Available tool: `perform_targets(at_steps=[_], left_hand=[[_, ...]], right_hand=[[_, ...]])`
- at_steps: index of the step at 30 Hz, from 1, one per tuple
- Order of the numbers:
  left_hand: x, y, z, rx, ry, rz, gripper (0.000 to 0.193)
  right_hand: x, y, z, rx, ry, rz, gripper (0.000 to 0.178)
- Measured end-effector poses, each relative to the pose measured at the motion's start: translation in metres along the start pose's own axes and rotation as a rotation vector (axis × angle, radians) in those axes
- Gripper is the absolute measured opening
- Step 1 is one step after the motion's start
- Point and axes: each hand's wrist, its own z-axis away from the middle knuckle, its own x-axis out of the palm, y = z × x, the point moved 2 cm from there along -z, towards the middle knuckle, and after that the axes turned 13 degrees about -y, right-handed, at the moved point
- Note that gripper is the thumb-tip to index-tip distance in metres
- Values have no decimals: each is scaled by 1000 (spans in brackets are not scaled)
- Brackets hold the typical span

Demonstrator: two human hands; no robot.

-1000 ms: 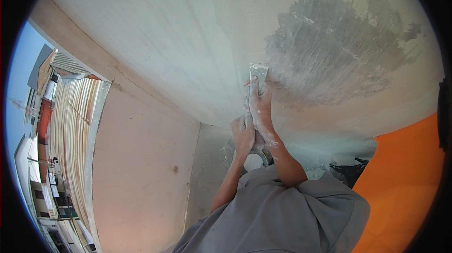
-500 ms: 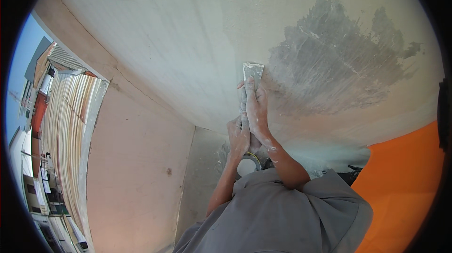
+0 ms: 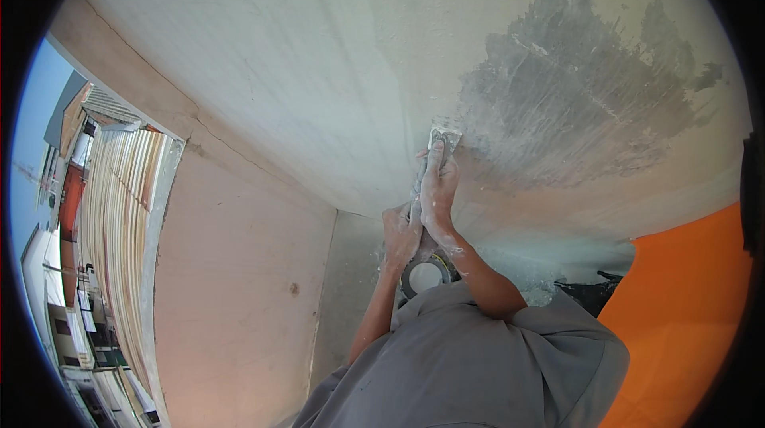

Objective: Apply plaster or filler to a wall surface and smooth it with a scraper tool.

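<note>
in the head view, a person's right hand (image 3: 440, 187) has its grip closed around a scraper (image 3: 445, 136), thumb along the blade, at a pale wall (image 3: 311, 69), just left of a rough grey patch (image 3: 570, 81). the left hand (image 3: 401, 233) is nearer, just left; i cannot tell what its grip pinches. an orange sheet (image 3: 677, 316) fills the near right.

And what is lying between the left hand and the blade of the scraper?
In the head view, the right hand lies between the left hand and the scraper blade, its thumb reaching onto the blade.
</note>
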Motion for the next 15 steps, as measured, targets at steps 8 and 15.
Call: perform_targets(at_steps=[8,15], left_hand=[[-34,28,2,33,77,-162,39],[18,-5,-2,249,239,-214,41]], right_hand=[[25,-5,2,82,83,-406,44],[-6,-1,-7,-49,29,86,43]])
